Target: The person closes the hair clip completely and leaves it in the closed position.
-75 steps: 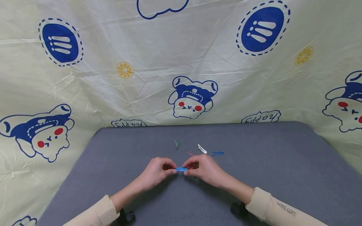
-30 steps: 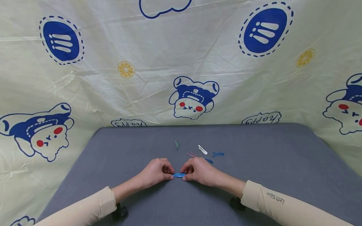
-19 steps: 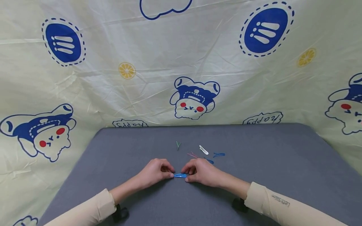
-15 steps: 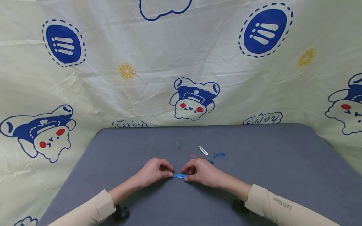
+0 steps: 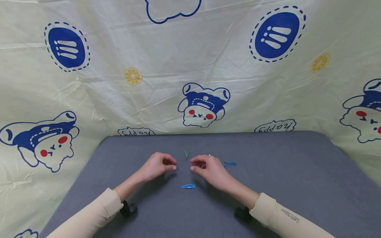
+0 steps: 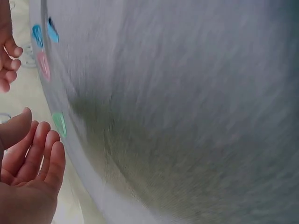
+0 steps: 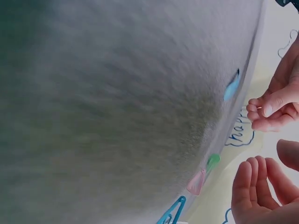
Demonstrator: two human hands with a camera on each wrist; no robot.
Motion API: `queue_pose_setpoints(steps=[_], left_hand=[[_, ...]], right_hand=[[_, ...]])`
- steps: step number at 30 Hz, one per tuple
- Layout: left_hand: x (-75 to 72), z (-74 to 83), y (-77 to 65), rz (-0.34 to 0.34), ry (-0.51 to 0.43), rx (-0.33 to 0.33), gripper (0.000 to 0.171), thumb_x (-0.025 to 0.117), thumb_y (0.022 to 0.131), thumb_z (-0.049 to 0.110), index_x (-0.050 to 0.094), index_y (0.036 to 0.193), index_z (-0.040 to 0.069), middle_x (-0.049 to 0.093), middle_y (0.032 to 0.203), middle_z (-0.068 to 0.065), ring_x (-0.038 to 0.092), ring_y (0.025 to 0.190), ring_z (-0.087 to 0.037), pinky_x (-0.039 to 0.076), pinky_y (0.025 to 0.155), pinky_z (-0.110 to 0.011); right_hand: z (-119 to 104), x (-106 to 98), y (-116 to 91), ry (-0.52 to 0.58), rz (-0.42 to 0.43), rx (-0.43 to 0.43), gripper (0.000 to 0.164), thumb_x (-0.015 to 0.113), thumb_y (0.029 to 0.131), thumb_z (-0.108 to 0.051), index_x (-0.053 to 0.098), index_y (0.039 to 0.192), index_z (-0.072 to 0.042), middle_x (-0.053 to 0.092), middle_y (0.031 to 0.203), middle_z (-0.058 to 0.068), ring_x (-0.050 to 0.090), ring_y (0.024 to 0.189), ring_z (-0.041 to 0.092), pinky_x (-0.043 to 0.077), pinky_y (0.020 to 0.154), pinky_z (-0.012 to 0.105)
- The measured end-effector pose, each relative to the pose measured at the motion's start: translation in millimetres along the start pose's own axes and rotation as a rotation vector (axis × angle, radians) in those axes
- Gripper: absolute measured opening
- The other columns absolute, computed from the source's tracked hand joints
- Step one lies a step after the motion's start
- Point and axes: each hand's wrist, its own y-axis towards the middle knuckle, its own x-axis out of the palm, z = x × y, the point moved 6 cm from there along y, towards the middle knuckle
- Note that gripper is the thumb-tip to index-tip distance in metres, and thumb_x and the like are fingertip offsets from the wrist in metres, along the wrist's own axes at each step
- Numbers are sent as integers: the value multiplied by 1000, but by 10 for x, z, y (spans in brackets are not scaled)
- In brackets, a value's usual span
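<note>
A blue snap hair clip (image 5: 188, 186) lies flat, closed, on the grey table near the middle. Beyond it, both hands are raised above the cloth with nothing in their fingers. My left hand (image 5: 159, 166) has loosely bent fingers, thumb apart from them, as the left wrist view also shows of the hand (image 6: 32, 172). Facing it across a small gap, my right hand (image 5: 209, 169) is likewise relaxed. A green hair clip (image 5: 186, 155), spread in a V, lies just past the fingertips. My right hand covers a pink clip (image 7: 196, 182) in the head view and most of a white one.
Another blue clip (image 5: 230, 164), spread apart, lies to the right of the right hand. The grey cloth-covered table (image 5: 268, 185) reaches back to a printed curtain (image 5: 160, 102). Dark wrist mounts (image 5: 128, 209) hang under both forearms.
Both hands have let go of the blue hair clip, which stays on the table. They have risen and moved forward, away from it, and the right hand now hides the pink clip.
</note>
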Motion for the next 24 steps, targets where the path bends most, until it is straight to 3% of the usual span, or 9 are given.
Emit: queue_pose_setpoints(steps=[6, 12, 18, 24], left_hand=[[-81, -103, 111, 27, -20, -46, 15, 73, 88, 9, 74, 101, 1, 70, 92, -1, 60, 82, -15, 49, 70, -32], [-139, -178, 185, 58, -22, -75, 16, 74, 87, 7, 74, 102, 0, 70, 93, -3, 61, 83, -17, 49, 69, -32], [-192, -240, 232, 68, -4, -86, 18, 74, 87, 7, 74, 103, 0, 71, 94, -5, 62, 84, -16, 50, 71, -32], [-203, -291, 250, 78, -1, -91, 18, 74, 86, 8, 75, 103, 1, 71, 95, -4, 61, 84, -15, 50, 71, -32]], right_hand=[[-19, 12, 198, -15, 64, 17, 27, 70, 92, -14, 69, 118, -6, 67, 100, -4, 62, 91, 12, 52, 83, 35], [35, 80, 406, -80, 55, 42, 29, 70, 92, -16, 68, 119, -4, 68, 107, 4, 63, 94, 17, 52, 85, 38], [148, 137, 577, -139, 50, 122, 29, 75, 89, -18, 70, 115, -5, 69, 108, 6, 63, 99, 20, 51, 87, 41], [250, 154, 665, -182, 46, 210, 33, 80, 84, -21, 71, 110, -4, 69, 98, 4, 61, 87, 18, 51, 80, 39]])
